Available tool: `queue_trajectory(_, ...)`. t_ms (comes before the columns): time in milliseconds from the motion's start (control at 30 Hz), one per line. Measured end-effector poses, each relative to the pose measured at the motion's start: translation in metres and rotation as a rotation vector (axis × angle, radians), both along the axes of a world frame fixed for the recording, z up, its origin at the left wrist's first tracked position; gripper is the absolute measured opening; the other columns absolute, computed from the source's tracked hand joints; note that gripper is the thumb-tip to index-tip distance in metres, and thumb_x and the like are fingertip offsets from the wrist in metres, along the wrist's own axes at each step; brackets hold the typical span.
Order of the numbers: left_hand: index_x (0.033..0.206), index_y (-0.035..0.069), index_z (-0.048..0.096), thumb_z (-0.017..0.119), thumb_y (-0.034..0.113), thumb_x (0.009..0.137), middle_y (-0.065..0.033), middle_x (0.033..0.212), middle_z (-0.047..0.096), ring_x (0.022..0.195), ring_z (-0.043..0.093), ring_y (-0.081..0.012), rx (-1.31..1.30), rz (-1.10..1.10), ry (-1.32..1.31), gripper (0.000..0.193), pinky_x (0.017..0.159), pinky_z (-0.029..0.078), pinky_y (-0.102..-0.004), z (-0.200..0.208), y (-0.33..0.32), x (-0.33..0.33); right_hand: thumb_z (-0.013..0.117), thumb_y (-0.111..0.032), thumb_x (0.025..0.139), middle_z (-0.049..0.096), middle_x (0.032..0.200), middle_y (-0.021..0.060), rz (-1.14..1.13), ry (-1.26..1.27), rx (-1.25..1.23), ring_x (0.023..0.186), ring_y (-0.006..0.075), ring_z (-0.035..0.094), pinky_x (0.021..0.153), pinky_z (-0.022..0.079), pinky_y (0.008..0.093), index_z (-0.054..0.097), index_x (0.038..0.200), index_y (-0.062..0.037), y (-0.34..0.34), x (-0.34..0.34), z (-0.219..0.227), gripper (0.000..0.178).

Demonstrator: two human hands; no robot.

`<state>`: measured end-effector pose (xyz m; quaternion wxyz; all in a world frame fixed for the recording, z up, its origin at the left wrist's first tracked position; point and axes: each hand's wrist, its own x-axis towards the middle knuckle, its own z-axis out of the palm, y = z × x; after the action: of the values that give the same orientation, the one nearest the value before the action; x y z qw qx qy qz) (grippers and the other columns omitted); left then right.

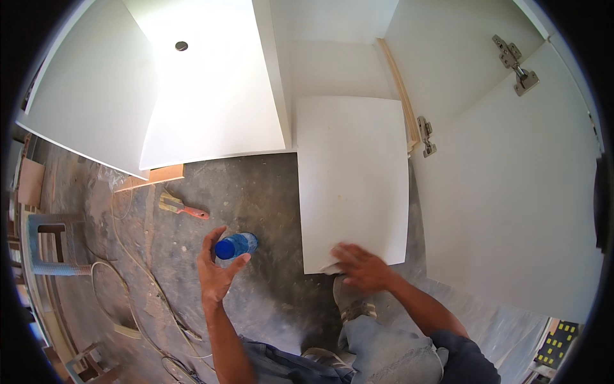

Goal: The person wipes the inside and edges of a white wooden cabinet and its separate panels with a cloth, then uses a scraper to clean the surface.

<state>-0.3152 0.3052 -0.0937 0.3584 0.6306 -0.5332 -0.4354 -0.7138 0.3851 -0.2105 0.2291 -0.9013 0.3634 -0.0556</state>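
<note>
A blue-capped plastic bottle (238, 245) stands upright on the floor, its body blue and clear. My left hand (217, 265) curves around it with thumb and fingers spread apart; the thumb tip is at its side, and I cannot tell whether it touches. A flat white panel (353, 179) leans in the cabinet opening, its lower end toward me. At that near end, my right hand (361, 265) is closed over a crumpled pale cloth (330, 268), mostly hidden under the fingers. The fingers are slightly blurred.
A paintbrush (183, 205) with a red handle lies on the concrete floor. White cabinet (211, 96) sections stand ahead; an open door (505, 192) with metal hinges is at the right. At the left are a hose (125, 288) and a stool (57, 246).
</note>
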Motion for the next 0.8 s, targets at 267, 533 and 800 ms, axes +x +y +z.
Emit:
queue_trajectory(267, 0.149, 0.006, 0.048, 0.095, 0.022, 0.068, -0.0131, 0.15, 0.053, 0.144, 0.045, -0.0319, -0.241, 0.074, 0.018, 0.095, 0.122, 0.031, -0.0532, 0.013, 0.008, 0.01, 0.041, -0.05, 0.107, 0.007, 0.171, 0.0267, -0.866, -0.058, -0.3, 0.159, 0.0451, 0.005, 0.127, 0.007, 0.0589, 0.026, 0.161, -0.0007, 0.005, -0.005, -0.028, 0.074)
queue_trajectory(533, 0.151, 0.002, 0.044, 0.085, 0.039, 0.083, -0.0186, 0.151, 0.05, 0.146, 0.043, -0.0347, -0.33, 0.121, 0.045, 0.087, 0.122, 0.03, -0.054, 0.001, -0.001, -0.001, 0.045, -0.055, 0.105, 0.013, 0.171, 0.0227, -0.095, 0.014, 0.095, 0.159, 0.0419, 0.008, 0.128, 0.005, 0.0577, 0.026, 0.161, -0.0003, 0.003, 0.098, 0.005, 0.081)
queue_trajectory(800, 0.15, 0.001, 0.045, 0.074, 0.043, 0.089, -0.0205, 0.152, 0.05, 0.147, 0.042, -0.0379, -0.357, 0.108, 0.106, 0.08, 0.122, 0.028, -0.0559, 0.011, -0.006, -0.01, 0.042, -0.06, 0.103, 0.014, 0.167, 0.0314, -0.534, 0.196, 0.0, 0.156, 0.051, 0.007, 0.126, 0.007, 0.0623, 0.033, 0.156, 0.0045, 0.076, -0.061, -0.01, 0.083)
